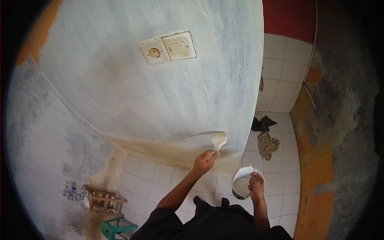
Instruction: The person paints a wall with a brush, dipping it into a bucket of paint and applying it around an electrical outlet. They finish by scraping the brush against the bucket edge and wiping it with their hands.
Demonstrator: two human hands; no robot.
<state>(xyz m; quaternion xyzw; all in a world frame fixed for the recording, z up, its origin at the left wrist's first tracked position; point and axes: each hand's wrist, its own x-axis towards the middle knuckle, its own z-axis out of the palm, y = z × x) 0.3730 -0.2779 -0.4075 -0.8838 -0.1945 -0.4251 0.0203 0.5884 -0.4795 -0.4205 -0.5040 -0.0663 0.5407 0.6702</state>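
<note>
My left hand [203, 163] is closed round the handle of a paintbrush [219, 140], its pale bristles up against the lower part of the wall [160, 88]. White paint streaks cover most of that wall, with a browner strip along its foot. My right hand [256, 186] grips the thin handle of a white paint bucket [237, 178], which hangs beside my legs to the right of the brush. Pale paint shows inside the bucket, and dark smears mark its outer side.
A socket and switch plate [168, 49] is set in the wall. A crumpled cloth [268, 146] and a black cloth [264, 123] lie on the tiled floor [276, 180]. At lower left stand a wooden stool [105, 200] and a green plastic stool [118, 227]. An orange-grey wall [320, 160] rises at right.
</note>
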